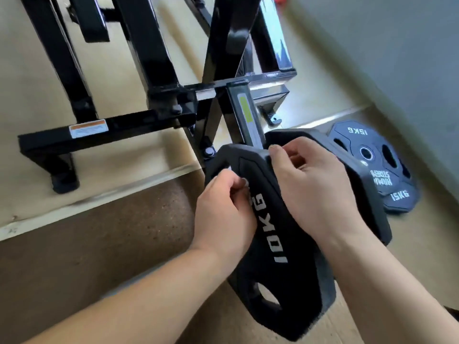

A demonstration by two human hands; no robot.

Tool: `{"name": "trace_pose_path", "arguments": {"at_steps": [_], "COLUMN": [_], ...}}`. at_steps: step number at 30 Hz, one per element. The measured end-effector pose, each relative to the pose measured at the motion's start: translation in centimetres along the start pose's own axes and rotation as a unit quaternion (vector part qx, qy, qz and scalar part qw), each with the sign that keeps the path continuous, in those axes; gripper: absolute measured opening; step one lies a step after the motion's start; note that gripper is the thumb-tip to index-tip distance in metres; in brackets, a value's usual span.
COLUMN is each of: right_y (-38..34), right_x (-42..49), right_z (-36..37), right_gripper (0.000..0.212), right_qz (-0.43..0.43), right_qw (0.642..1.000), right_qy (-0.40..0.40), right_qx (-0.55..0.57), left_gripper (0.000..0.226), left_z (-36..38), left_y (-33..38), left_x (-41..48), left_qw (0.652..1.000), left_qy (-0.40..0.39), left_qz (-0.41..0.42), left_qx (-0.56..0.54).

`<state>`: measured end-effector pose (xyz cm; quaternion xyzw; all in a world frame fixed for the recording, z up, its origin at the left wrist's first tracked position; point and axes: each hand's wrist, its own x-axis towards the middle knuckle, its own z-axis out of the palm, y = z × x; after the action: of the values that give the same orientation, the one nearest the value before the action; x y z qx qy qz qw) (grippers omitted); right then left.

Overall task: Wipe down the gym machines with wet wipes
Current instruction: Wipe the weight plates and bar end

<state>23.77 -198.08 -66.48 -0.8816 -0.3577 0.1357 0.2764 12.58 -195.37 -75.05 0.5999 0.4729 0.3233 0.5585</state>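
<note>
Weight plate (285, 269) stands on edge beside the machine frame (149, 125), our left hand (223, 207) and right hand (315, 189) gripping its upper rim from either side.

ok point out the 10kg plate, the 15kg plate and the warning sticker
10kg plate (280, 256) head view, face by the white lettering
15kg plate (372, 167) head view, face below the centre hole
warning sticker (88, 129) head view, its middle

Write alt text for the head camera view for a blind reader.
A person's left hand and right hand grip the top edge of a black 10 kg weight plate, held upright beside a black machine frame. Another plate marked 15 kg lies flat by the wall.
</note>
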Motion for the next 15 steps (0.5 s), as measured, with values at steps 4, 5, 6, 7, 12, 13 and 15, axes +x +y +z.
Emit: {"name": "trace_pose_path", "arguments": {"at_steps": [4, 5, 6, 7, 12, 13, 15], "right_y": [0.5, 0.4, 0.3, 0.0, 2.4, 3.5, 5.4], "right_x": [0.8, 0.7, 0.6, 0.4, -2.9, -4.4, -6.8], "right_z": [0.0, 0.1, 0.0, -0.2, -1.6, -1.4, -0.6], "right_gripper": [0.028, 0.031, 0.036, 0.043, 0.042, 0.035, 0.04], "right_qz": [-0.026, -0.041, -0.057, -0.071, -0.08, -0.08, -0.083], "right_qw": [0.998, 0.997, 0.997, 0.996, 0.992, 0.989, 0.988], "right_qy": [0.031, 0.043, 0.054, 0.063, -0.056, -0.069, -0.042], "right_qx": [0.046, 0.043, 0.022, 0.001, 0.077, 0.103, 0.127], "left_gripper": [0.024, 0.024, 0.023, 0.022, 0.024, 0.023, 0.023], "left_z": [0.1, 0.0, -0.1, -0.2, -0.3, -0.5, -0.9], "left_y": [0.0, 0.1, 0.2, 0.5, 1.3, 1.2, 0.8], "left_x": [1.0, 1.1, 1.2, 1.0, -4.4, -5.5, -5.9], "left_qw": [1.0, 0.999, 0.999, 0.998, 0.997, 0.996, 0.993], "left_qy": [0.015, 0.02, 0.029, 0.037, -0.028, -0.048, -0.067], "left_qz": [0.003, 0.002, 0.005, 0.009, 0.055, 0.069, 0.101], "left_qx": [-0.021, -0.033, -0.04, -0.044, -0.038, -0.034, -0.001]}}
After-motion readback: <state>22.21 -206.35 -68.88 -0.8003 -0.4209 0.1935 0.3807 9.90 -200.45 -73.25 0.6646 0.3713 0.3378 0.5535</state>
